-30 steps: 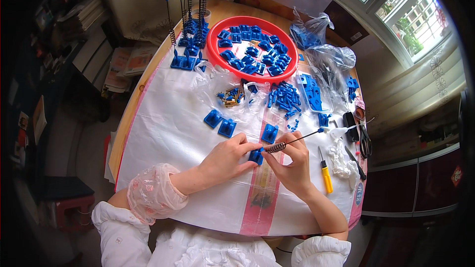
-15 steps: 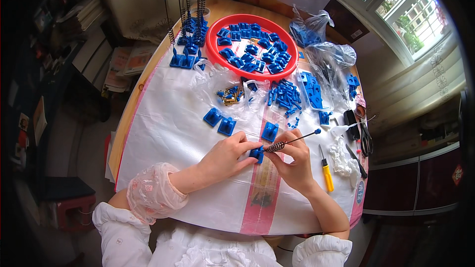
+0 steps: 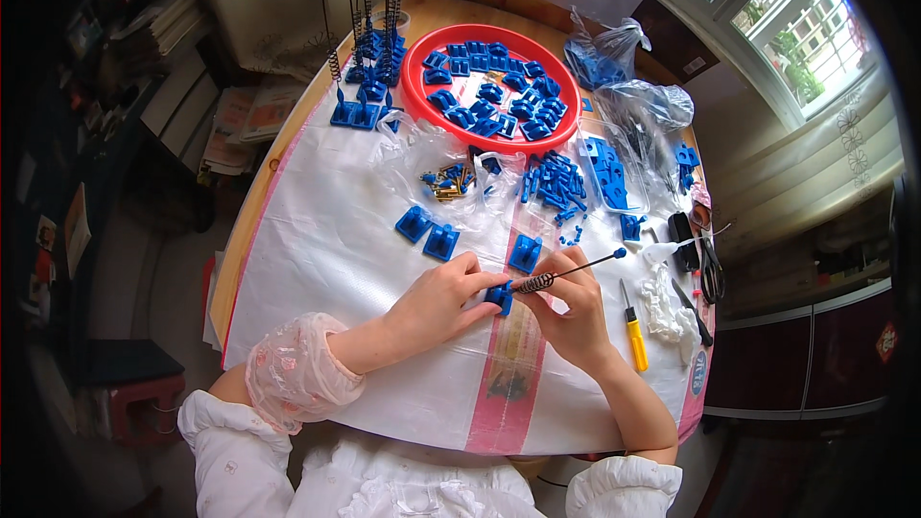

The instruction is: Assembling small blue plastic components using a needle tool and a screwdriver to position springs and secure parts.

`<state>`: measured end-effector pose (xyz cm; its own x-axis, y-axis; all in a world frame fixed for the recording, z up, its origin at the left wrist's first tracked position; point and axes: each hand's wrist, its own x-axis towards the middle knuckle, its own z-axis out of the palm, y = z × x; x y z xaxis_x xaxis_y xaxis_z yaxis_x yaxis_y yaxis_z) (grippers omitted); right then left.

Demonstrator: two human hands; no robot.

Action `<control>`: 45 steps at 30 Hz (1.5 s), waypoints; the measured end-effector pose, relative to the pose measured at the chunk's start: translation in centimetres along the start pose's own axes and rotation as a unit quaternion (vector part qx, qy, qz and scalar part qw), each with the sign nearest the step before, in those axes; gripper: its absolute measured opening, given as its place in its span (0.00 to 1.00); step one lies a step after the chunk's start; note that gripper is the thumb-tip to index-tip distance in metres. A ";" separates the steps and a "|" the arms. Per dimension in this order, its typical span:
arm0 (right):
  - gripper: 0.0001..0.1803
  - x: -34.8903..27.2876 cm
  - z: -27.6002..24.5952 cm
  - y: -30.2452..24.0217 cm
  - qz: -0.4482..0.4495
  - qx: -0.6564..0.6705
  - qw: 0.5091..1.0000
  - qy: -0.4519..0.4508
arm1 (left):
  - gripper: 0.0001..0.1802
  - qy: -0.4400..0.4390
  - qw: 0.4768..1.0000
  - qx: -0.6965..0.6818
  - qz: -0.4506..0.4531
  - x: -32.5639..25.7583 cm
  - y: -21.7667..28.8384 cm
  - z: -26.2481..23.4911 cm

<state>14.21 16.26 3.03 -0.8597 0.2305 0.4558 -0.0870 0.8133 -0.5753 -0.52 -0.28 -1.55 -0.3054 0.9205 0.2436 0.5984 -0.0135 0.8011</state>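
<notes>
Between the fingertips of my left hand [image 3: 443, 299] is a small blue plastic base [image 3: 499, 298], held near the front middle of the table. My right hand [image 3: 569, 312] pinches a black coil spring [image 3: 533, 283], whose thin rod runs up to the right and ends in a blue tip [image 3: 620, 253]. The spring's lower end meets the blue base; my fingers hide the joint. Just beyond my hands lies another blue base [image 3: 525, 253], with two more blue bases [image 3: 440, 242] to its left.
A red round tray [image 3: 413, 101] holds several blue parts. Upright spring-rod pieces [image 3: 357, 115] stand at the far left. Brass pins [image 3: 446, 182] and blue pegs [image 3: 556, 182] lie mid-table. A yellow-handled screwdriver [image 3: 636, 341], black scissors [image 3: 710, 273] and white crumpled tissue [image 3: 662, 312] lie right.
</notes>
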 end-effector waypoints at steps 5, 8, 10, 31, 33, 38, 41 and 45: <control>0.12 0.1 -0.1 0.0 -0.007 -0.013 1.000 -0.005 | 0.24 -0.021 1.000 -0.001 -0.017 0.1 0.5 -0.5; 0.12 0.1 -0.1 -0.1 -0.004 -0.012 1.000 -0.004 | 0.24 -0.018 1.000 -0.003 -0.013 0.0 0.5 -0.4; 0.12 0.1 0.0 0.0 -0.008 -0.013 1.000 -0.004 | 0.24 -0.016 1.000 -0.004 -0.010 0.0 0.3 -0.3; 0.09 0.3 0.1 -0.1 -0.021 -0.021 0.999 0.019 | 0.24 -0.014 1.000 -0.002 -0.018 0.0 0.3 -0.2; 0.09 0.3 0.0 -0.1 -0.022 -0.021 0.999 0.018 | 0.24 -0.003 1.000 -0.003 -0.006 0.0 0.1 0.0; 0.09 0.2 0.1 0.0 -0.018 -0.022 0.999 0.019 | 0.24 0.000 1.000 -0.005 -0.004 0.0 0.1 0.0; 0.09 0.2 0.2 0.0 -0.013 -0.020 0.999 0.023 | 0.24 0.000 1.000 0.001 -0.002 0.0 0.1 0.0; 0.09 0.2 0.2 0.0 -0.016 -0.025 0.999 0.021 | 0.24 0.007 1.000 0.007 0.011 0.0 0.1 0.0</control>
<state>13.92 16.22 3.04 -0.8348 0.2254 0.5022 -0.0883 0.8457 -0.5263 -0.45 -0.30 -1.48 -0.3024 0.9143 0.2694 0.6158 -0.0283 0.7874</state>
